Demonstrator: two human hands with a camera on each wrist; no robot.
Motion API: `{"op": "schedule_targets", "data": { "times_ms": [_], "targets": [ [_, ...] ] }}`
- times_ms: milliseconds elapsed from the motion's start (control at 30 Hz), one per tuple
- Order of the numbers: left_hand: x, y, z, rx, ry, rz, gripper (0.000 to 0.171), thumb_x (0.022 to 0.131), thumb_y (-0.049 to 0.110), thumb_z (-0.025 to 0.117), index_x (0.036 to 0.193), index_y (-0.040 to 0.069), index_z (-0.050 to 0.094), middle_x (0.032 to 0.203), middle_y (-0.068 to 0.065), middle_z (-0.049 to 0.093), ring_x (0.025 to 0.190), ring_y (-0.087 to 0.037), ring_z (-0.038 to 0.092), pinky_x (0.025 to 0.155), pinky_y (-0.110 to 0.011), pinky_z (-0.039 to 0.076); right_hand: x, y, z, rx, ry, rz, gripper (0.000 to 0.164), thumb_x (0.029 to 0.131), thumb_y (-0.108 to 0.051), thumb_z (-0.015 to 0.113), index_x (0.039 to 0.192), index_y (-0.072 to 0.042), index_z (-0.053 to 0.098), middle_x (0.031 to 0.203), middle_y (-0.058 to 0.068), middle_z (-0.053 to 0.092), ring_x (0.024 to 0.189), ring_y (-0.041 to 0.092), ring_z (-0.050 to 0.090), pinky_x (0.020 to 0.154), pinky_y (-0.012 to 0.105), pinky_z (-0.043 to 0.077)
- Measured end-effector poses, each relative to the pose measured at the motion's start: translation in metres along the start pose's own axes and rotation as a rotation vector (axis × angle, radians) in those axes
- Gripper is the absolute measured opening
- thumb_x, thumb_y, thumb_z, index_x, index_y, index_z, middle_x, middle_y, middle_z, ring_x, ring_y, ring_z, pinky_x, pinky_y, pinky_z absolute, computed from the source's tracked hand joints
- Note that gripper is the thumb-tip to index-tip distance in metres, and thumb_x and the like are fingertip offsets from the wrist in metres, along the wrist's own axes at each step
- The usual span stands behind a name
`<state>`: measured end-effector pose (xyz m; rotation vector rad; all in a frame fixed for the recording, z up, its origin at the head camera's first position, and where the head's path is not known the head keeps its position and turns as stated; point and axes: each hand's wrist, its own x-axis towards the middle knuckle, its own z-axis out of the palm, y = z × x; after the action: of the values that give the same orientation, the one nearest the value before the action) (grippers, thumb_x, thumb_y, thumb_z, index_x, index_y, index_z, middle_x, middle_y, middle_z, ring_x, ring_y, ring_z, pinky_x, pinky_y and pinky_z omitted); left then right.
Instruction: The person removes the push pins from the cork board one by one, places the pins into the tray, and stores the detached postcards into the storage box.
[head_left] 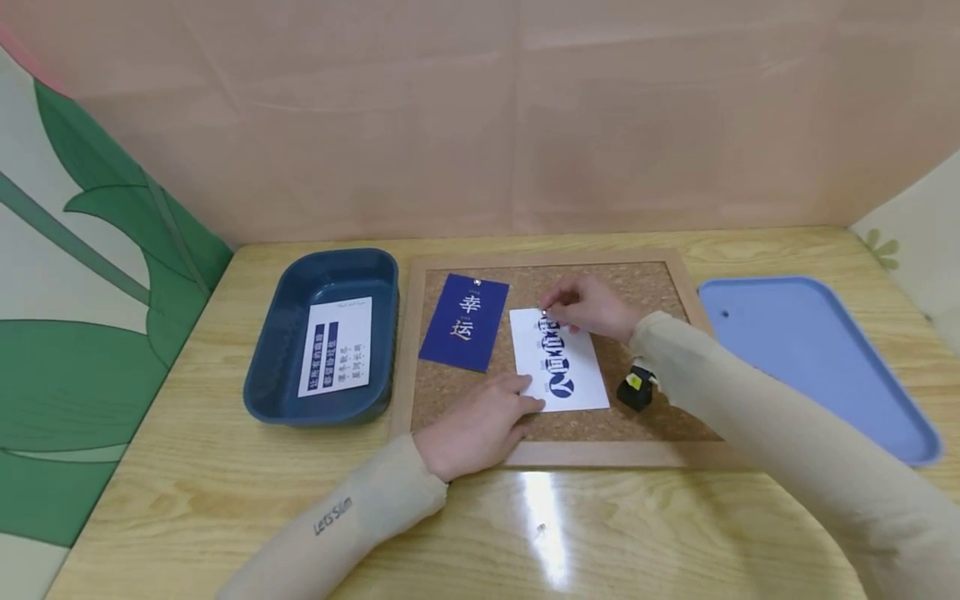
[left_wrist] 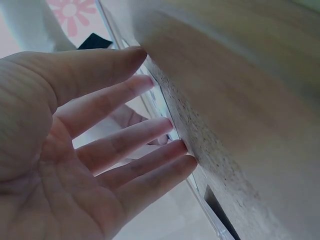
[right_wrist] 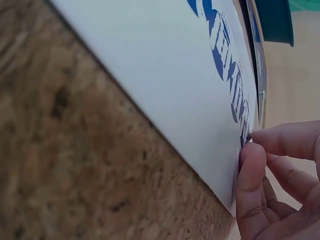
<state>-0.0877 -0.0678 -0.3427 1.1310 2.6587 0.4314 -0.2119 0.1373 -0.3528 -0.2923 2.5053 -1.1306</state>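
Lying under outstretched left fingers [left_wrist: 127, 142], top edge by right fingers [right_wrist: 287, 141] pinching a pin [head_left: 543, 312]: white card [head_left: 573, 358].

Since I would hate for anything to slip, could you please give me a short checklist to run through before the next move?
1. White card lies within the frame of the corkboard: ok.
2. Left hand steadies that card: ok, fingertips rest at its lower left.
3. Right hand pinches the pin at the card's top edge: ok.
4. Pin's point is fully in the cork: cannot tell, fingers hide it.
5. Blue card has a fastener at its top: ok.
6. All cards are on the board: not ok, a printed card lies in the dark blue tray.
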Motion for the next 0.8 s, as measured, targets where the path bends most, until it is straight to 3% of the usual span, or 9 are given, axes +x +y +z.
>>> {"op": "schedule_targets", "data": {
  "times_ms": [800],
  "targets": [
    [0.0012, 0.0005, 0.0019, -0.003, 0.007, -0.027, 0.029, 0.092, 0.016, 0.064, 0.12, 0.01, 0.068, 0.126, -0.008, 0.06, 0.124, -0.022, 0.053, 0.11, -0.031, 0.037, 0.0046, -0.0031, 0.0067, -0.09, 0.022, 0.003, 0.014, 0.095, -0.007, 0.055, 0.101, 0.0, 0.065, 0.077, 0.007, 0.057, 0.062, 0.016, 0.05, 0.054, 0.025, 0.041]
  ]
}}
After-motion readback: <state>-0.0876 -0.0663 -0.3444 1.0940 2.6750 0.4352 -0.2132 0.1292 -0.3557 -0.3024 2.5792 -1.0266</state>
